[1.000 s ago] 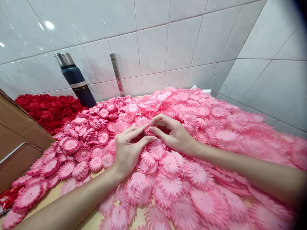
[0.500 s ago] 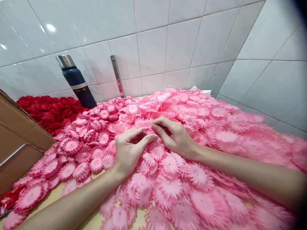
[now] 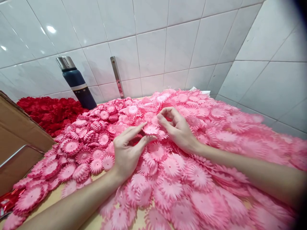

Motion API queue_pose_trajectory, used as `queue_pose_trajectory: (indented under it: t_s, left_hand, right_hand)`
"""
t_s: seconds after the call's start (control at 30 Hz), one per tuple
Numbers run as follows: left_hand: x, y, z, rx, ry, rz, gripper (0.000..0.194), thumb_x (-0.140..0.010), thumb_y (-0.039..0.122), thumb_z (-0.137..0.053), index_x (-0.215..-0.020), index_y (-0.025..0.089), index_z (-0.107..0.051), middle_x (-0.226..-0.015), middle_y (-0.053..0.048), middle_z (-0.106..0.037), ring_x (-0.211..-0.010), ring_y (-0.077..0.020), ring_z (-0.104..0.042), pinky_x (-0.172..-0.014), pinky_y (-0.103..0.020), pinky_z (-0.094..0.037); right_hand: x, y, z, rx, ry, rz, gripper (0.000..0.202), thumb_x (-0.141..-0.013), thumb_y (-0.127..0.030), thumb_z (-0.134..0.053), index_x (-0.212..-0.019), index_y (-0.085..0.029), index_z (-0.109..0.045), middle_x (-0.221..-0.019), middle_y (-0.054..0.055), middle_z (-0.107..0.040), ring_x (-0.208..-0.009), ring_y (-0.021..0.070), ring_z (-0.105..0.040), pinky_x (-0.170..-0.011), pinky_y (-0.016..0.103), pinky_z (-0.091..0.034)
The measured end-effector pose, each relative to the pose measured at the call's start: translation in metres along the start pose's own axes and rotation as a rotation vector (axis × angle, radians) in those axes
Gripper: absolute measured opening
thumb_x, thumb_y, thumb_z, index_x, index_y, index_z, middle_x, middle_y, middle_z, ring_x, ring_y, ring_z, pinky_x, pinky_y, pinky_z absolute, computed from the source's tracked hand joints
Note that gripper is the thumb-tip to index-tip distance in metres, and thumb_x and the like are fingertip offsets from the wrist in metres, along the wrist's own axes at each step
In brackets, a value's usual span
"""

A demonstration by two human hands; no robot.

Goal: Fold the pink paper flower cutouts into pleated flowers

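Note:
My left hand (image 3: 128,151) holds a light pink fringed flower piece (image 3: 151,129) at its left edge between thumb and forefinger. To the right of that piece is my right hand (image 3: 176,129), its thumb and forefinger pinched together; whatever may be between the fingertips is too small to make out. Both hands are over a wide heap of pink flower pieces (image 3: 171,188). Darker-edged pink pieces (image 3: 71,146) lie in stacks to the left of my left hand.
A dark blue bottle (image 3: 80,88) with a steel cap stands at the back left, beside a red heap (image 3: 49,111). A cardboard box (image 3: 21,143) is at the left edge. Behind is a white tiled wall (image 3: 153,51) with a metal strip (image 3: 117,76).
My right hand has drawn away slightly up and right from my left hand. The flower piece at my left fingertips now shows its face, and the left thumb and forefinger are a little wider apart.

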State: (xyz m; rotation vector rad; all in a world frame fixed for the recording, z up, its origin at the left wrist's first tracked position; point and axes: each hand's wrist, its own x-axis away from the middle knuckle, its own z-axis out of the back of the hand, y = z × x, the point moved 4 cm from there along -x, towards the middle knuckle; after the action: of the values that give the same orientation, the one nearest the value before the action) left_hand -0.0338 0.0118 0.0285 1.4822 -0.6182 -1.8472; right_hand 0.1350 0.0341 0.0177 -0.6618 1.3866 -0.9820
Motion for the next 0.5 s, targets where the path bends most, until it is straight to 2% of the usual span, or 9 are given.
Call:
queue_pose_trajectory:
  t_s: [0.1,0.2,0.33,0.5]
  left_hand:
    - [-0.0007,-0.0067,-0.0020,0.045,-0.007,0.074,0.038,-0.073,0.020,-0.074,-0.110,0.024,-0.069,-0.094,-0.002,-0.070,-0.077,-0.0113,-0.065,-0.067,-0.022,-0.057]
    - [-0.0004,-0.0082,-0.0046,0.098,-0.064,0.092,0.042,-0.076,0.016,-0.070,-0.116,0.027,-0.065,-0.104,-0.003,-0.070,-0.086,-0.0127,-0.066,-0.077,-0.025,-0.058]
    - [0.0005,-0.0073,-0.0059,0.136,-0.123,0.081,0.043,-0.077,0.012,-0.068,-0.117,0.029,-0.064,-0.107,-0.002,-0.070,-0.090,-0.0132,-0.066,-0.083,-0.027,-0.056]
    - [-0.0013,-0.0089,-0.0051,0.053,-0.137,0.068,0.038,-0.075,0.015,-0.072,-0.110,0.027,-0.068,-0.097,-0.002,-0.067,-0.087,-0.0134,-0.063,-0.078,-0.026,-0.053]
  right_hand:
    - [0.0028,-0.0072,-0.0038,-0.007,-0.137,0.059,0.027,-0.093,-0.042,-0.045,-0.083,-0.020,-0.055,-0.078,0.001,-0.055,-0.063,0.0111,-0.049,-0.055,0.026,-0.041]
    - [0.0049,-0.0099,-0.0086,-0.005,-0.263,0.068,0.020,-0.086,-0.039,-0.058,-0.086,-0.019,-0.063,-0.083,0.002,-0.063,-0.074,0.0140,-0.058,-0.066,0.028,-0.047]
    - [0.0041,-0.0059,-0.0107,-0.075,-0.269,0.010,0.023,-0.076,-0.030,-0.071,-0.095,-0.019,-0.065,-0.092,0.004,-0.068,-0.082,0.0158,-0.063,-0.072,0.029,-0.051]
    - [0.0032,-0.0030,-0.0098,-0.126,-0.293,-0.025,0.022,-0.071,-0.029,-0.075,-0.087,-0.017,-0.066,-0.080,0.002,-0.067,-0.070,0.0139,-0.061,-0.062,0.027,-0.050]
